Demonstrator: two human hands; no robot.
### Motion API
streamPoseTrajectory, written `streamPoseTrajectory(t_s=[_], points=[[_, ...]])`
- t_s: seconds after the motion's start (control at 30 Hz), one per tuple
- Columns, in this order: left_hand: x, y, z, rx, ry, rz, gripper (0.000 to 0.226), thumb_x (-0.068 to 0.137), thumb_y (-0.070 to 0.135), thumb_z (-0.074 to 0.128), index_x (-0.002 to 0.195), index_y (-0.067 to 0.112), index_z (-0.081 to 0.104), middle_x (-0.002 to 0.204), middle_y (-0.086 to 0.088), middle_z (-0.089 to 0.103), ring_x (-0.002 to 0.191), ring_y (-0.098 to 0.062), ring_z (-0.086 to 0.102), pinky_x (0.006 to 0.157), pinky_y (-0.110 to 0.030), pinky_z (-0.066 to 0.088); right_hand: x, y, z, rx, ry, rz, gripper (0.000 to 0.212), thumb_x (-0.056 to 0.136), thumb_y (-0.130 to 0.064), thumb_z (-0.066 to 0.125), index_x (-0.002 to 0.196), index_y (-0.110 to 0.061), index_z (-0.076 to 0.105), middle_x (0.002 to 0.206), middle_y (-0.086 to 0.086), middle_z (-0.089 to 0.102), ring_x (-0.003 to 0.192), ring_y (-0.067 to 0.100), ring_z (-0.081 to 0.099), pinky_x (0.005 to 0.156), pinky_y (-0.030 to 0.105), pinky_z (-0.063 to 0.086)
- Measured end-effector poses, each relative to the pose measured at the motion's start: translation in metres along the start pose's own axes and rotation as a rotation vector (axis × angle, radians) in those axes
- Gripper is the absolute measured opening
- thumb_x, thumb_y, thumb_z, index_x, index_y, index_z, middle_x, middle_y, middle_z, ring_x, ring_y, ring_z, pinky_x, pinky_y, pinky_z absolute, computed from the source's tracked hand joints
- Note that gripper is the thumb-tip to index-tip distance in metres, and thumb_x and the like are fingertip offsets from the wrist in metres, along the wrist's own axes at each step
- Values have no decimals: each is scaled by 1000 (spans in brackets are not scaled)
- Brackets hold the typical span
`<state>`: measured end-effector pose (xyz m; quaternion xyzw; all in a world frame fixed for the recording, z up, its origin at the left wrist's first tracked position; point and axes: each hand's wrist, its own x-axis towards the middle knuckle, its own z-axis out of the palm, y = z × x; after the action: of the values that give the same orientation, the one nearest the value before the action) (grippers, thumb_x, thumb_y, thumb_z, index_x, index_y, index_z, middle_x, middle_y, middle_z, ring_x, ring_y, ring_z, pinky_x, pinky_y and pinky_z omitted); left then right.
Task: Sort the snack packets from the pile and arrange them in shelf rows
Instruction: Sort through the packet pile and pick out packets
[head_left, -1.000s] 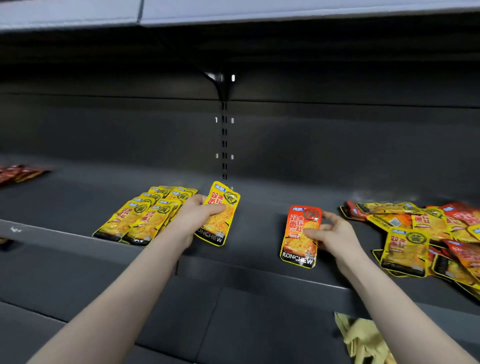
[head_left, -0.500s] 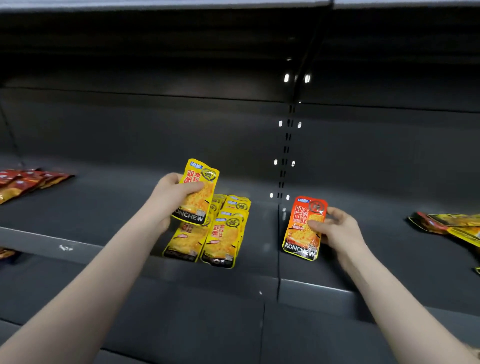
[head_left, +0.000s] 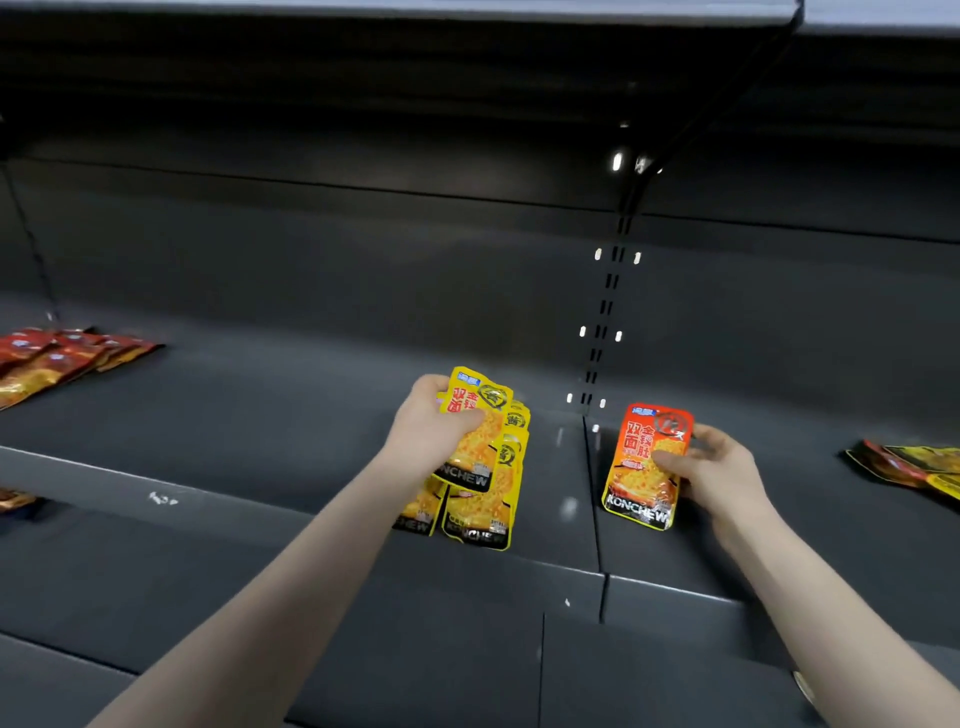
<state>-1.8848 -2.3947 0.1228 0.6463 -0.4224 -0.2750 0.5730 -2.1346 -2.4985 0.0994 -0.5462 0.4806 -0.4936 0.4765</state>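
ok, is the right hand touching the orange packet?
Touching. The head view shows the right hand with its thumb across the front of the orange packet and fingers behind its right edge, pinching it above the shelf.

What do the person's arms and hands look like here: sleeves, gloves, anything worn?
Both forearms are bare for all of their visible length: no sleeves show in the frame. The left hand and the right hand wear no gloves. No watch, bracelet or ring is visible on either wrist or on the fingers that show. No markings or tape on either arm.
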Motion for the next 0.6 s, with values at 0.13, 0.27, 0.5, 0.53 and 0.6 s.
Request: streamPoseTrajectory(t_s=[0.13, 0.27, 0.5, 0.53, 0.6], points=[[11, 8, 39, 93, -27, -2, 39, 84, 15, 65, 119, 18, 47, 91, 1, 63, 88, -22, 62, 86, -34, 48, 10, 0, -14, 10, 12, 10, 39, 79, 10, 65, 113, -8, 57, 92, 10, 65, 90, 32, 62, 88, 45, 50], [27, 13, 78, 258, -35, -45, 42, 85, 17, 63, 123, 14, 45, 109, -6, 63, 106, -28, 59, 94, -38, 46, 21, -2, -31, 25, 25, 11, 41, 78, 12, 64, 113, -8, 56, 94, 13, 64, 87, 32, 62, 82, 41, 50], [52, 11, 135, 419, -72, -80, 42, 86, 17, 61, 123, 8, 42, 119, -13, 59, 110, -32, 56, 94, -39, 45, 38, -3, -56, 18, 25, 0, 38, 79, 11, 65, 108, -12, 56, 90, 10, 65, 78, 25, 62, 69, 31, 48], [55, 9, 140, 447, -70, -85, 42, 87, 17, 61, 124, 8, 42, 119, -13, 59, 110, -32, 56, 92, -38, 45, 40, -3, -58, 21, 20, 3, 38, 79, 11, 64, 108, -12, 56, 88, 9, 65, 76, 23, 62, 66, 30, 48], [59, 2, 148, 505, -61, -99, 42, 89, 17, 58, 125, 7, 40, 120, -13, 58, 111, -32, 55, 89, -36, 43, 45, -2, -57, 24, 5, 13, 38, 79, 12, 64, 107, -12, 55, 85, 7, 65, 74, 21, 62, 65, 30, 49]])
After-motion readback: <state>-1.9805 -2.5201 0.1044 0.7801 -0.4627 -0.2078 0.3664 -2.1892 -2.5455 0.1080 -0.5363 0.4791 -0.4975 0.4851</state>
